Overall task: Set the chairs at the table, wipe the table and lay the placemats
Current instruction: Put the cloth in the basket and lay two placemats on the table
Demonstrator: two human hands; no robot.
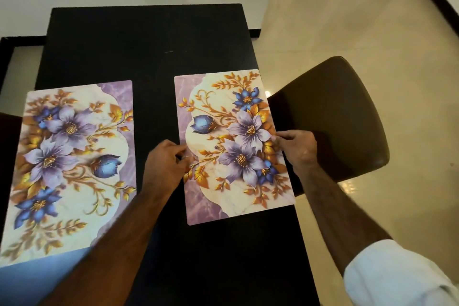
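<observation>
Our forearms reach fwd over table [149, 45]. L hand [166, 159] fingers curled, pinching chair-side mat [234, 117] inner edge; R hand [296, 146] pinches outer edge, over chair [330, 112].

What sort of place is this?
Likely a home dining area: dark table set with a left placemat and right placemat, padded brown chair alongside, polished tiled floor.
</observation>
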